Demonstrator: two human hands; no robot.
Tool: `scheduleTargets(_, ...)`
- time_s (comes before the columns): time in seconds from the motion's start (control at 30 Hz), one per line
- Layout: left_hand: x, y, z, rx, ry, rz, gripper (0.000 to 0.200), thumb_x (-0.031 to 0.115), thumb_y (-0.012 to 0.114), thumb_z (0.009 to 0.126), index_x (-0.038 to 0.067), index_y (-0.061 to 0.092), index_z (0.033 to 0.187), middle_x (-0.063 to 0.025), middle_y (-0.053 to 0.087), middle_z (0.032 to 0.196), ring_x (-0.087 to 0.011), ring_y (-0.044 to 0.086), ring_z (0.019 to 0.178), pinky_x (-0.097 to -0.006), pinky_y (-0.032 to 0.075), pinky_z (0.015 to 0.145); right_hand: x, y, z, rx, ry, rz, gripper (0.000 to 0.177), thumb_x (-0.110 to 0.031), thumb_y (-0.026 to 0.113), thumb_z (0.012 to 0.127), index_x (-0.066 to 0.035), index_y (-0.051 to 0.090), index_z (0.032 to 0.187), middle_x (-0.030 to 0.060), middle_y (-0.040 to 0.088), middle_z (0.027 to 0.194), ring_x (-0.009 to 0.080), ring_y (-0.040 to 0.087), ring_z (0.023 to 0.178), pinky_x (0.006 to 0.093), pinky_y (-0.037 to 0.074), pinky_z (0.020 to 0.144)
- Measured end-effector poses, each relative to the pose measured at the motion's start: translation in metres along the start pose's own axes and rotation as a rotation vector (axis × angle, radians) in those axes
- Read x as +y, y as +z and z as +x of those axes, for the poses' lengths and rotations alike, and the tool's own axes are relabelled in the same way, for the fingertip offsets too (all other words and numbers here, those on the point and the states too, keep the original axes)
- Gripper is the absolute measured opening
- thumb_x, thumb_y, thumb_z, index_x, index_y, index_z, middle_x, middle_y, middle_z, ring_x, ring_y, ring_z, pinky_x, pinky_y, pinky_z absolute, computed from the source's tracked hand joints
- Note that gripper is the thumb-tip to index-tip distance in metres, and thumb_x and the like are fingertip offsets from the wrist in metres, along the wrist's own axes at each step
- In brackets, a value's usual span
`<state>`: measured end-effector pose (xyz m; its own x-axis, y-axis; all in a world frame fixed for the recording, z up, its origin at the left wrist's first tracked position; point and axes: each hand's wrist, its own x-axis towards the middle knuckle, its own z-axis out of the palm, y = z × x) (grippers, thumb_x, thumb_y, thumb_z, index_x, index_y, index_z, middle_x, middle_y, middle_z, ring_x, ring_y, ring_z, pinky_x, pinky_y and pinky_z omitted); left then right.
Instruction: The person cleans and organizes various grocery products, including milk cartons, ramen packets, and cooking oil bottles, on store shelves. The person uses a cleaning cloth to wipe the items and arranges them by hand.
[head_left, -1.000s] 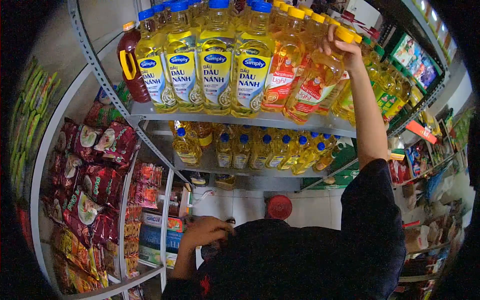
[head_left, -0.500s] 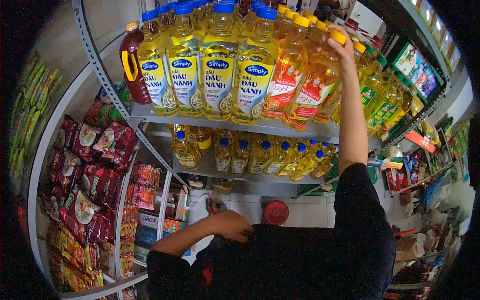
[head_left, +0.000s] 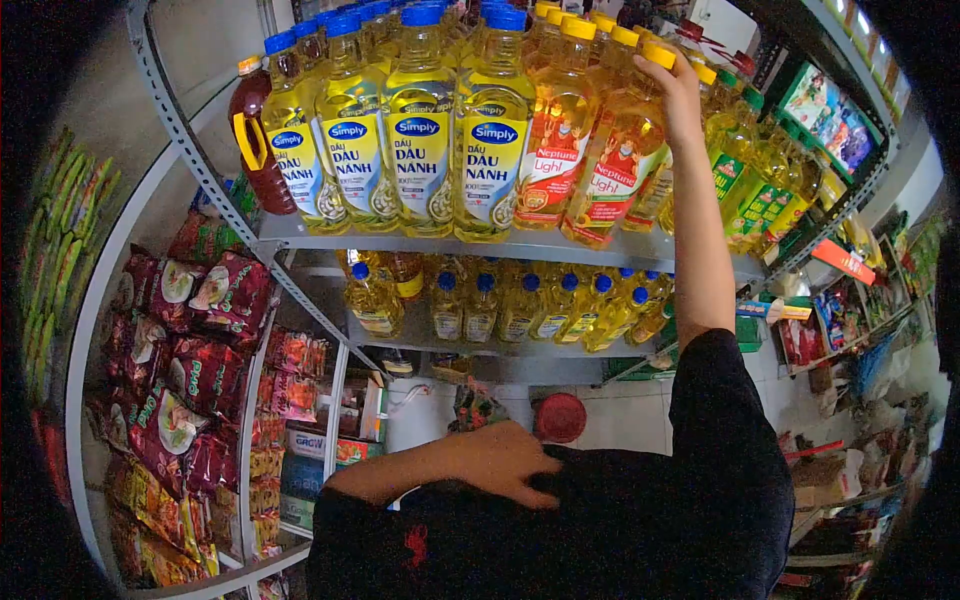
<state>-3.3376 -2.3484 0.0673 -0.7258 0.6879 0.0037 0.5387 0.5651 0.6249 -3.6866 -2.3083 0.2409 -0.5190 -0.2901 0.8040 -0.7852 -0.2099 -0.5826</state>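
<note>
My right hand [head_left: 676, 85] reaches up to the top shelf, its fingers closed around the yellow cap of a Neptune Light cooking oil bottle [head_left: 612, 175]. That bottle stands at the shelf's front edge, leaning slightly. Directly left of it is another Neptune Light bottle [head_left: 556, 150], then a front row of blue-capped Simply oil bottles [head_left: 490, 165]. Low in the view, my left hand [head_left: 505, 465] lies against the front of the black shirt, fingers apart and nothing visible in them.
Smaller oil bottles [head_left: 550, 310] fill the lower shelf. At left hang dark red noodle packets [head_left: 205, 375] beside a metal upright [head_left: 185, 130]. Green-labelled bottles [head_left: 775, 205] stand right of my arm. A red round object [head_left: 559, 417] is on the floor.
The held bottle and my right hand appear slightly farther left and higher, as the whole view has shifted a little. My left hand has moved right across the shirt, its fingers now more spread.
</note>
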Motion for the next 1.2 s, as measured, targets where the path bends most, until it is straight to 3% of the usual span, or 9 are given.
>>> scheduleTargets(0.23,0.008,0.004,0.031,-0.018,0.225,0.061,0.036,0.043,0.056,0.071,0.007,0.055,0.075,-0.0130,0.051,0.060,-0.0329,0.054,0.060,-0.0430,0.041,0.051,0.008,-0.002,0.001,0.036,-0.065,0.006,0.034,-0.019,0.065,0.069,0.001,0.056,0.095,0.0068,0.060,0.087,0.0136,0.055,0.078,0.0254,0.042,0.074)
scheduleTargets(0.43,0.022,-0.013,0.044,0.078,0.159,0.018,0.027,0.033,0.056,0.071,0.011,0.056,0.088,-0.0112,0.050,0.061,-0.0295,0.054,0.060,-0.0409,0.041,0.049,0.011,-0.002,0.000,0.044,-0.069,-0.029,0.037,-0.022,0.065,0.070,0.001,0.055,0.096,0.0087,0.060,0.086,0.0150,0.055,0.080,0.0267,0.042,0.074)
scheduleTargets(0.57,0.026,-0.007,0.062,0.036,0.297,-0.046,0.023,0.029,0.057,0.071,0.007,0.056,0.079,-0.0126,0.049,0.057,-0.0292,0.055,0.059,-0.0416,0.042,0.049,0.012,-0.002,-0.001,0.057,-0.098,-0.113,0.040,-0.024,0.065,0.070,0.002,0.053,0.098,0.0122,0.060,0.089,0.0189,0.056,0.083,0.0285,0.042,0.075)
scheduleTargets(0.63,0.027,-0.002,0.068,0.237,0.293,0.079,0.022,0.025,0.058,0.069,0.005,0.055,0.078,-0.0125,0.050,0.057,-0.0289,0.055,0.057,-0.0413,0.043,0.049,0.014,-0.001,-0.003,0.078,-0.119,-0.163,0.041,-0.025,0.065,0.070,0.002,0.052,0.099,0.0134,0.059,0.091,0.0204,0.056,0.085,0.0293,0.042,0.076)
scheduleTargets(0.7,0.032,-0.002,0.074,0.257,0.297,0.094,0.021,0.023,0.058,0.068,0.005,0.054,0.077,-0.0122,0.050,0.057,-0.0291,0.055,0.057,-0.0410,0.043,0.049,0.015,0.001,-0.009,0.134,-0.117,-0.378,0.045,-0.023,0.065,0.072,0.001,0.049,0.106,0.0116,0.057,0.097,0.0172,0.053,0.090,0.0279,0.041,0.079)
scheduleTargets(0.83,0.028,-0.007,0.094,0.425,0.331,0.107,0.019,0.020,0.059,0.066,0.004,0.053,0.075,-0.0117,0.050,0.058,-0.0293,0.054,0.056,-0.0400,0.044,0.048,-0.011,0.007,-0.026,0.121,-0.046,-0.176,0.063,-0.025,0.068,0.069,0.009,0.040,0.115,0.0197,0.050,0.112,0.0215,0.050,0.097,0.0305,0.040,0.083)
scheduleTargets(1.07,0.030,-0.009,0.088,0.372,0.342,0.028,0.019,0.021,0.059,0.067,0.004,0.053,0.074,-0.0117,0.051,0.059,-0.0303,0.054,0.055,-0.0408,0.043,0.048,0.015,0.001,-0.014,0.026,-0.030,-0.205,0.065,-0.024,0.067,0.070,0.007,0.039,0.118,0.0204,0.050,0.110,0.0255,0.049,0.100,0.0325,0.037,0.087)
scheduleTargets(1.17,0.029,-0.015,0.074,0.302,0.261,0.017,0.020,0.024,0.059,0.070,0.006,0.054,0.077,-0.0109,0.054,0.064,-0.0290,0.055,0.059,-0.0387,0.043,0.051,0.010,0.007,-0.026,0.223,-0.238,-0.361,0.056,-0.021,0.067,0.067,0.003,0.045,0.113,0.0193,0.056,0.101,0.0318,0.052,0.095,0.0373,0.039,0.085)
scheduleTargets(1.2,0.026,-0.018,0.068,0.371,0.132,-0.063,0.021,0.025,0.061,0.071,0.008,0.056,0.082,-0.0098,0.053,0.067,-0.0268,0.055,0.062,-0.0365,0.043,0.053,0.005,0.007,-0.039,0.299,-0.412,-0.373,0.051,-0.019,0.065,0.068,0.001,0.046,0.111,0.0175,0.054,0.102,0.0321,0.050,0.098,0.0382,0.036,0.087)
